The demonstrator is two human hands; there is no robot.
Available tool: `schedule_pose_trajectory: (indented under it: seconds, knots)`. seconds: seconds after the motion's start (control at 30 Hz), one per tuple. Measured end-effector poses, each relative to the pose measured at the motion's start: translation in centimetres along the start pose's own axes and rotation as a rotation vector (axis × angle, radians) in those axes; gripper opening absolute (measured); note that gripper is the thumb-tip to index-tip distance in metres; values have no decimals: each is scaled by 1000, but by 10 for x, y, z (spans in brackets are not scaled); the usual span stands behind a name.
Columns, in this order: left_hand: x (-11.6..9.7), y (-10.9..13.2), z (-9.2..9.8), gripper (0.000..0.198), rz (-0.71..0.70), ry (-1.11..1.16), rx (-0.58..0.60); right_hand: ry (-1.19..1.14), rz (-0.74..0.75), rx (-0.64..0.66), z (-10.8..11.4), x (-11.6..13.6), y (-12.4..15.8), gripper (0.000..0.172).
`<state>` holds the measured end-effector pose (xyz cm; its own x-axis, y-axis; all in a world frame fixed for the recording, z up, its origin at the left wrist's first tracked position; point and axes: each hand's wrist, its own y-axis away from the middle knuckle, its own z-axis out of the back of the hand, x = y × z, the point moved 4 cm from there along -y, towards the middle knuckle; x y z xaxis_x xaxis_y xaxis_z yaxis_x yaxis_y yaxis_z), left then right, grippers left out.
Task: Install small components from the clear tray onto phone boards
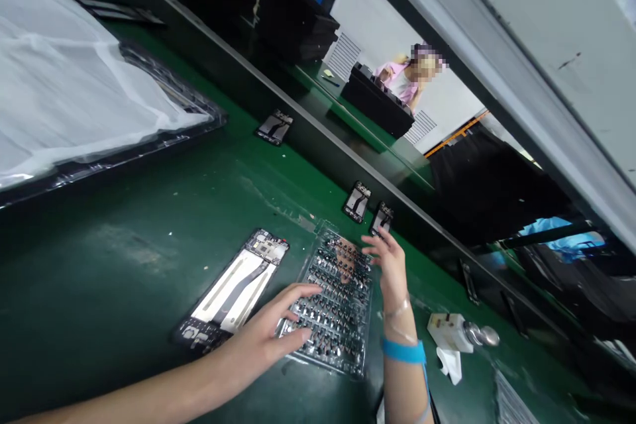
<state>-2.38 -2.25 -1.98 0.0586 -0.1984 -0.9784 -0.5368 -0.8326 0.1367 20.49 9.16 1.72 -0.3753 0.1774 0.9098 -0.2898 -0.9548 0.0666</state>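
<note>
Green covering spreads over a long workbench point(124, 291), with a person point(405, 83) seated beyond it. White sheeting point(84, 79) lies across the bench's upper left. Near the middle rests a clear plastic tray point(368, 324), filled with rows of small parts point(330, 311). Just left of it lies an opened phone point(239, 288), its innards showing. The left hand point(278, 321) is over the tray's left edge, thumb and fingers wide apart; whether they touch it I cannot tell. The right hand point(391, 262) is raised by the tray's far right corner, fingers loosely spread. A blue wristband point(403, 351) circles that arm.
</note>
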Motion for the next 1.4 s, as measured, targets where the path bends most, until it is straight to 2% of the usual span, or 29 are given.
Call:
schedule_pose_trajectory:
  seconds: [0.17, 0.23, 0.3, 0.43, 0.53, 0.6, 0.67, 0.77, 0.9, 1.03, 1.2, 1.3, 1.4]
  knots:
    - [-3, 2, -4, 39, -67, -12, -19, 332, 76, 5, 32, -23, 91, 19]
    - [-4, 2, -5, 36, -84, -16, -25, 452, 108, -32, 34, -32, 117, 14]
    - [-4, 1, -6, 34, -109, -32, -25, 626, 206, -53, 29, -37, 131, 11]
    - [-5, -1, -8, 30, -138, -99, -10, 863, 379, -81, 15, -38, 134, 16]
    - [-8, 0, -9, 28, -165, -197, -13, 876, 393, -110, 12, -34, 134, 19]
    - [-12, 2, -11, 25, -232, -309, -20, 842, 362, -113, 10, -29, 140, 19]
    - [-16, 4, -15, 18, -337, -488, -5, 667, 239, -36, 3, -27, 150, 20]
    - [-15, 7, -24, 5, -503, -825, 46, 263, 32, 129, -15, -28, 168, 22]
    - [-10, 10, -28, 16, -660, -1051, 82, 7, -65, 214, -34, -23, 178, 24]
    - [-12, 12, -27, 18, -631, -967, 141, -14, -105, 317, -32, -14, 174, 27]
    - [-18, 8, -24, 20, -447, -662, 157, 204, 63, 320, -17, 3, 169, 19]
    - [-17, 4, -22, 19, -382, -585, 148, 283, 123, 377, -19, 6, 170, 15]
    - [-15, 1, -20, 20, -336, -542, 142, 397, 183, 378, -24, 9, 172, 13]
